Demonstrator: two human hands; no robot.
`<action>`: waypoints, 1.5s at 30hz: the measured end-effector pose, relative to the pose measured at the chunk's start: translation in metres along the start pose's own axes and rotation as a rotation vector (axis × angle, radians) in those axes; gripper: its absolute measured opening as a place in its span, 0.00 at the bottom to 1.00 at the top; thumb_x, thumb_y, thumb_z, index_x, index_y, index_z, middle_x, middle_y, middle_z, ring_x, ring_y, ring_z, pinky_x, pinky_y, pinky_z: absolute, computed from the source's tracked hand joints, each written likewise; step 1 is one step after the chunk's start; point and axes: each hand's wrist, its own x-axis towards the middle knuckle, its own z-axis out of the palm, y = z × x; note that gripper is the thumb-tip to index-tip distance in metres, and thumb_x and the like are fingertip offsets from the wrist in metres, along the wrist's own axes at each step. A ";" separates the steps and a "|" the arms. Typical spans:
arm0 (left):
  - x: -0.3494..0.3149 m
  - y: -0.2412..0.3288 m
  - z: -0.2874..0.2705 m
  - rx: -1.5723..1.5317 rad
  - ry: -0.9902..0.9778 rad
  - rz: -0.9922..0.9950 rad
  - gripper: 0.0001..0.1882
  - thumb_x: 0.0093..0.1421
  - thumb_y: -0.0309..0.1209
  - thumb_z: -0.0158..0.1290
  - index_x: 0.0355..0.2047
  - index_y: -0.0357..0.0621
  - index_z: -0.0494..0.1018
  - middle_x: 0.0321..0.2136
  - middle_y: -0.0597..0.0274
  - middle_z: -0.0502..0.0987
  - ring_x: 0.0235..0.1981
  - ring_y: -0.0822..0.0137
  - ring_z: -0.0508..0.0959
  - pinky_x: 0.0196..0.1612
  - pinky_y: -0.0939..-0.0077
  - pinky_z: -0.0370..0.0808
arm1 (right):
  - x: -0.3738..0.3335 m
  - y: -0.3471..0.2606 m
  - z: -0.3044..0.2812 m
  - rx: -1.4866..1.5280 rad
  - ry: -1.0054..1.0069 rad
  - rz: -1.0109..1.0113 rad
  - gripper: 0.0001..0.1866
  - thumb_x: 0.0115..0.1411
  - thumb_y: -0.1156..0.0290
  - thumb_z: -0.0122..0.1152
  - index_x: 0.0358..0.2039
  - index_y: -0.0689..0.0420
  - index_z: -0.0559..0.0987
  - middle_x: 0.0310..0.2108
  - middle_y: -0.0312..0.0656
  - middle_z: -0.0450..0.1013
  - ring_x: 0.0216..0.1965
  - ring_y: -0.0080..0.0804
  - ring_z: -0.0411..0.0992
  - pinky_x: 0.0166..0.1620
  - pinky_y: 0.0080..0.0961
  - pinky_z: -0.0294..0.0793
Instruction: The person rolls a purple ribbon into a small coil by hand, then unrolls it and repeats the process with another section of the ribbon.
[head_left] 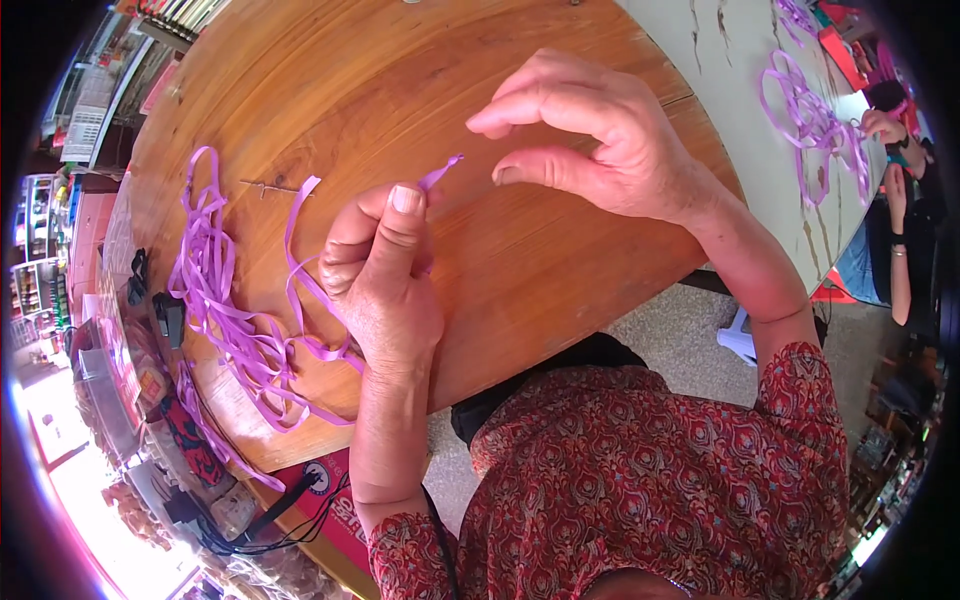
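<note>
Between the thumb and curled fingers of my left hand (pixel 385 265) a purple ribbon (pixel 440 173) is pinched, its short twisted end sticking up past the thumb. A longer length of the ribbon trails from below that hand toward a loose, tangled heap of purple ribbon (pixel 225 310) on the wooden table (pixel 520 290) at the left. My right hand (pixel 590 140) is raised over the table beyond the ribbon's end. Its thumb and fingers are apart in a C shape, with nothing visible between them.
A thin twig-like piece (pixel 270 186) lies near the heap. At the right, a pale table (pixel 710 60) bears another purple ribbon tangle (pixel 810 120), with another person's hand (pixel 882 127) beside it. Bags and dark cables (pixel 265 540) crowd the lower left.
</note>
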 end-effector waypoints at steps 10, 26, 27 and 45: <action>-0.008 0.008 0.007 -0.307 -0.199 0.038 0.05 0.60 0.28 0.53 0.31 0.40 0.74 0.16 0.69 0.68 0.14 0.79 0.57 0.18 0.82 0.52 | -0.010 -0.002 0.039 0.230 -0.310 0.061 0.20 0.51 0.77 0.61 0.47 0.57 0.73 0.47 0.44 0.70 0.50 0.40 0.67 0.53 0.36 0.65; 0.009 0.083 -0.014 -0.599 -0.384 0.178 0.15 0.67 0.38 0.41 0.37 0.39 0.71 0.14 0.75 0.50 0.14 0.78 0.47 0.19 0.80 0.47 | 0.001 -0.023 -0.014 0.922 -0.453 0.529 0.09 0.57 0.77 0.59 0.39 0.64 0.76 0.33 0.40 0.74 0.35 0.21 0.72 0.40 0.18 0.71; 0.010 0.081 -0.016 -0.601 -0.374 0.181 0.14 0.67 0.38 0.42 0.37 0.39 0.71 0.14 0.75 0.49 0.14 0.78 0.47 0.19 0.80 0.47 | -0.001 -0.021 -0.019 0.882 -0.405 0.556 0.10 0.57 0.76 0.59 0.39 0.65 0.77 0.32 0.40 0.75 0.34 0.21 0.72 0.39 0.17 0.71; 0.033 0.041 -0.086 1.375 0.701 0.911 0.21 0.56 0.24 0.55 0.50 0.33 0.66 0.40 0.52 0.74 0.42 0.61 0.73 0.43 0.70 0.71 | -0.044 0.012 -0.068 0.317 -0.070 0.652 0.07 0.57 0.77 0.58 0.37 0.62 0.79 0.30 0.37 0.75 0.33 0.21 0.72 0.38 0.17 0.72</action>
